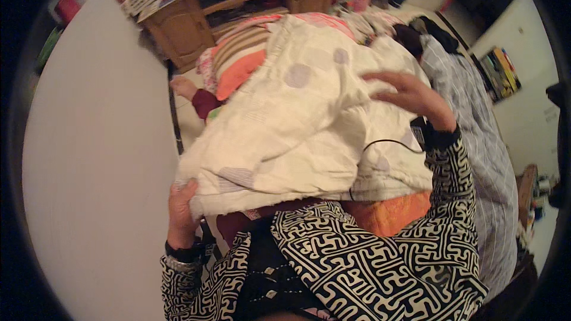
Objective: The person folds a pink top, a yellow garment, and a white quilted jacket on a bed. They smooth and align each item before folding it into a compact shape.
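Note:
A cream-white quilted cloth (pixel 297 125) with pale lilac dots spreads over my lap and away from me, wrinkled in the middle. At its near left corner my left hand (pixel 183 202) grips the edge, thumb on top. Above the right part of the cloth is my right hand (pixel 410 96), its fingers stretched and apart, holding nothing; whether it touches the cloth I cannot tell. From near my right wrist a thin black cord (pixel 389 141) curves over the cloth. A bare foot (pixel 183 88) and a maroon trouser leg (pixel 205 103) show past the cloth's left edge.
Striped and orange bedding (pixel 241 59) lies beyond the cloth. A grey striped cover (pixel 464 101) runs along my right. Farther off stands a wooden cabinet (pixel 178 32). At left is a pale wall-like surface (pixel 95 160); orange fabric (pixel 395 214) lies close to my lap.

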{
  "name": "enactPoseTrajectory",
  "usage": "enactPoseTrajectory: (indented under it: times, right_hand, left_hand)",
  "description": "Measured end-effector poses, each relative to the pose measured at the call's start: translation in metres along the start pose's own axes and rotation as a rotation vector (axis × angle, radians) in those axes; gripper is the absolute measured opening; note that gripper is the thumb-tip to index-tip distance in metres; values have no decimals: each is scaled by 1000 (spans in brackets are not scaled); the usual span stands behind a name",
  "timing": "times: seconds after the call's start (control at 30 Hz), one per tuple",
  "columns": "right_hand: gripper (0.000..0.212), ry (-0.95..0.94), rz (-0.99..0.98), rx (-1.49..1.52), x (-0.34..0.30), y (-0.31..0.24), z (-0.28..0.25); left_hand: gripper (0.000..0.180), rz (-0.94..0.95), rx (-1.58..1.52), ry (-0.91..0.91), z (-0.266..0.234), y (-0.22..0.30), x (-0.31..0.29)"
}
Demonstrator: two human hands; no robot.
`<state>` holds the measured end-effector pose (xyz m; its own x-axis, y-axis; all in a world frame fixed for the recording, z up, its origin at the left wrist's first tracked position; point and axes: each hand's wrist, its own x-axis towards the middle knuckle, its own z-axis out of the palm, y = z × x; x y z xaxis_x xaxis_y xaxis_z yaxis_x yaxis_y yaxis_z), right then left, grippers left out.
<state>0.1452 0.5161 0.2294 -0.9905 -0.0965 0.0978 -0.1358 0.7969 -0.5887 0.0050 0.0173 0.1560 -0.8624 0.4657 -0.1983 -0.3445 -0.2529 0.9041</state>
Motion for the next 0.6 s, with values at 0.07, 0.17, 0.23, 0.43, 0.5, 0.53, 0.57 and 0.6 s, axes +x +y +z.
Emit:
enactPoseTrajectory:
  times: [0.07, 0.17, 0.23, 0.43, 0.5, 0.53, 0.57, 0.6]
  right_hand:
    - [44, 86, 359, 247, -90, 32, 17]
    - [49, 366, 997, 146, -238, 60, 48]
    - [57, 577, 1463, 170, -325, 52, 77]
    - [75, 795, 1419, 662, -385, 14, 133]
    - [80, 769, 1254, 673, -345, 26, 158]
    - [83, 722, 1076, 691, -328, 33, 166]
    - [84, 633, 1099, 641, -308, 46, 178]
    - [85, 551, 1066, 622, -291, 56, 191]
  left_hand:
    - [43, 27, -26, 3, -13, 3, 5]
    - [46, 28, -83, 0, -28, 20, 16]
    - [49, 689, 859, -116, -36, 48, 30]
    - [52, 627, 336, 54, -30, 107, 63]
    - [49, 754, 615, 128, -30, 120, 64]
    - [48, 826, 749, 88, -33, 128, 62]
    - [47, 872, 839, -57, -37, 134, 59]
    - [46, 858, 827, -162, -43, 140, 56]
